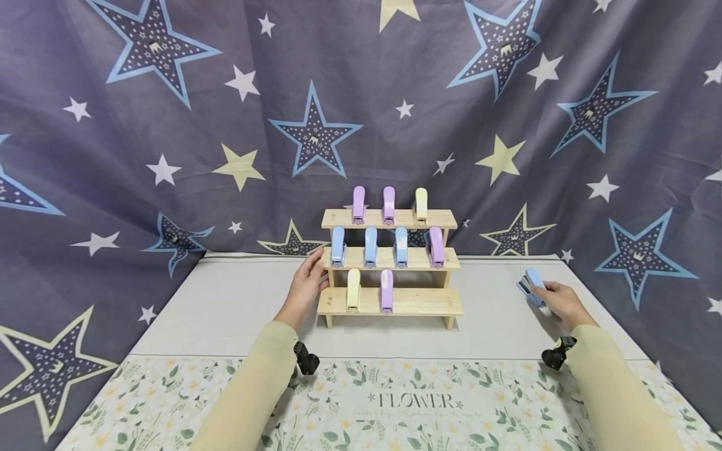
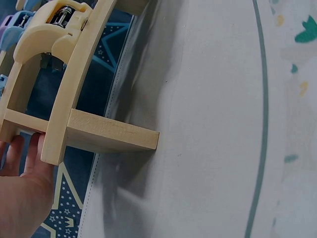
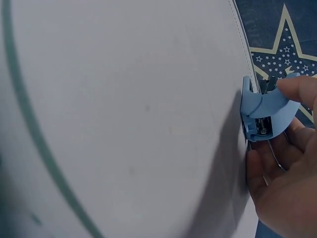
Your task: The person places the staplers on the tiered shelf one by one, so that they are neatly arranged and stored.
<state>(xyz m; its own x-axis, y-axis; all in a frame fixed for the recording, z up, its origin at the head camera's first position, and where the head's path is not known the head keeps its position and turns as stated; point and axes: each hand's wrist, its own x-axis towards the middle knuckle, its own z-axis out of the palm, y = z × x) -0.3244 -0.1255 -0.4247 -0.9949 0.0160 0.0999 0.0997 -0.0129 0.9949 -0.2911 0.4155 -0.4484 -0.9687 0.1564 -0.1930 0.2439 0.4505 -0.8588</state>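
My right hand [image 1: 558,302] holds a light blue stapler [image 1: 532,287] at the right of the table, beyond the wooden rack. In the right wrist view the thumb lies on one side of that stapler [image 3: 272,106] and the fingers on the other. At the rack's left end, my left hand [image 1: 304,289] touches the middle step [image 1: 389,258] with its fingers extended. The left wrist view has those fingertips partly hidden by the wood [image 2: 58,134]. Three blue staplers [image 1: 370,246] and a purple stapler [image 1: 436,246] stand on that middle step.
Two purple staplers [image 1: 388,205] and a yellow stapler [image 1: 420,205] line the top step. The bottom step [image 1: 425,302] bears a yellow stapler [image 1: 353,290] and a purple stapler [image 1: 386,290]. Behind hangs a star-patterned curtain [image 1: 372,75]; a floral cloth [image 1: 417,432] covers the table's front.
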